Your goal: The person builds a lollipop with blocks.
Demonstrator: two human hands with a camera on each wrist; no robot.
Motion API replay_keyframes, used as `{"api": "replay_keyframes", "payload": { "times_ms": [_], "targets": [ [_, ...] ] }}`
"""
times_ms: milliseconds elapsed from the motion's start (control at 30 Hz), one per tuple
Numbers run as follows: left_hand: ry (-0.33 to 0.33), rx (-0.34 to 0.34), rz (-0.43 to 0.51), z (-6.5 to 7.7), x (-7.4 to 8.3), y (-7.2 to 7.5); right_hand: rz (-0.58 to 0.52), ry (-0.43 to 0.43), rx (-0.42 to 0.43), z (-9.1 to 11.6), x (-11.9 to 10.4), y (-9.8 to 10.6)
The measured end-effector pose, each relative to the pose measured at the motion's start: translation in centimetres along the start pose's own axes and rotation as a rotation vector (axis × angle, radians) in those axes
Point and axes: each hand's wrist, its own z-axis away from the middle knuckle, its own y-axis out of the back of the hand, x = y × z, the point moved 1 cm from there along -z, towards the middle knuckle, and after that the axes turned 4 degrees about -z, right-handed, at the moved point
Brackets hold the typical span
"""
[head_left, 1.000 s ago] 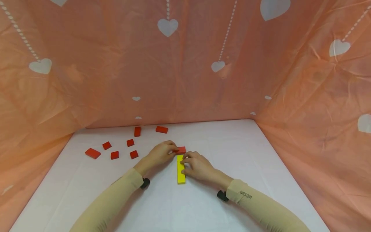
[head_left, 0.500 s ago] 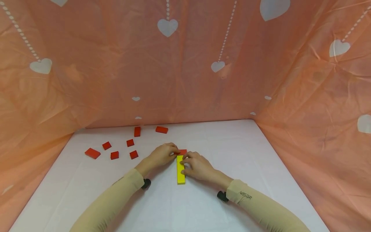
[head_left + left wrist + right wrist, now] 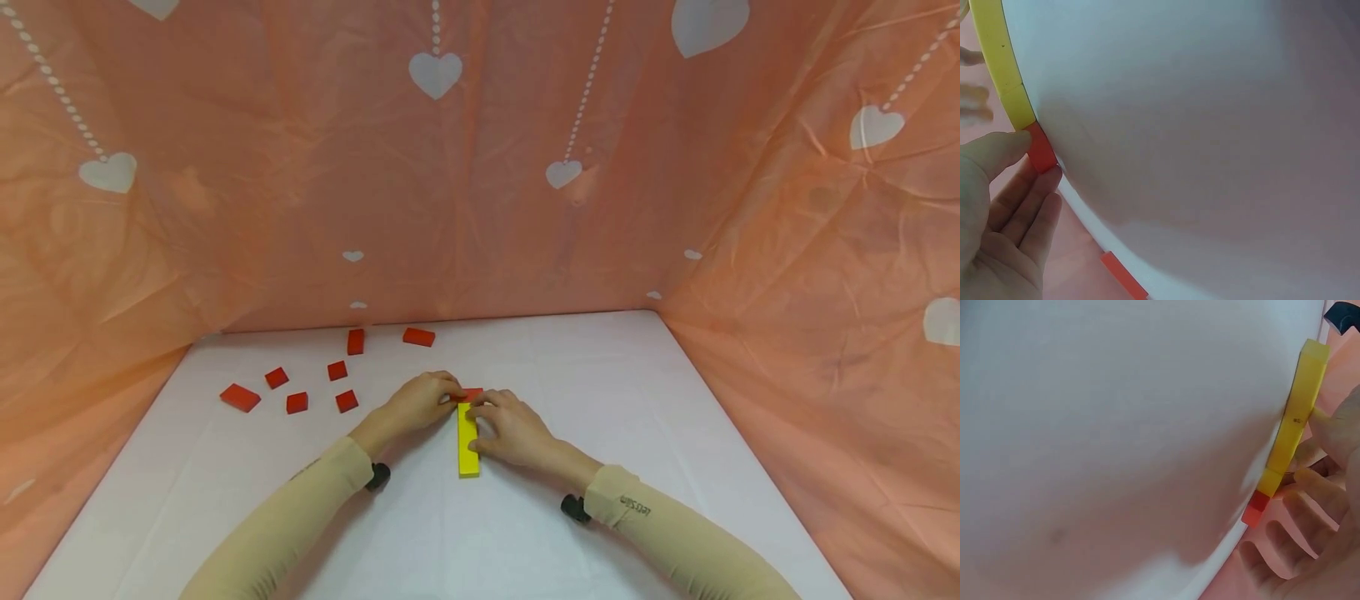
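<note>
In the head view my left hand (image 3: 422, 402) pinches a small red block (image 3: 472, 393) at the far end of a yellow strip (image 3: 468, 450) lying lengthwise on the table. The left wrist view shows the thumb and fingers about the red block (image 3: 1040, 149), its end right against the yellow. A seam splits the strip into a long yellow block (image 3: 1297, 403) and a short yellow block (image 3: 1269, 482). My right hand (image 3: 517, 429) rests along the strip's right side, its loosely bent fingers and thumb touching the yellow. The right fingers partly cover the red block in the head view.
Several loose red blocks lie at the back left, among them a larger one (image 3: 240, 397), a small one (image 3: 347, 401) and an oblong one (image 3: 418, 337). A pink curtain (image 3: 495, 208) with white hearts encloses the white table (image 3: 600, 375).
My left hand has brought the red block slightly toward me and to the right, up to the yellow strip's far end. The right hand has stayed nearly still.
</note>
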Motion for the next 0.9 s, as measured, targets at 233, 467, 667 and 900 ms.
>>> {"api": "replay_keyframes", "payload": {
  "times_ms": [233, 467, 667, 900],
  "targets": [
    [-0.034, 0.010, -0.016, -0.07, -0.12, 0.05, 0.013, -0.007, -0.036, -0.28, 0.05, 0.18],
    [-0.028, 0.009, -0.002, -0.12, -0.22, -0.04, 0.034, -0.027, -0.091, -0.48, 0.19, 0.24],
    [-0.022, -0.003, -0.032, -0.05, -0.20, -0.02, 0.048, -0.033, -0.108, -0.60, 0.31, 0.25],
    [0.052, 0.037, -0.080, 0.80, -0.63, 0.68, 0.048, -0.034, -0.119, -0.64, 0.19, 0.44]
  ]
}}
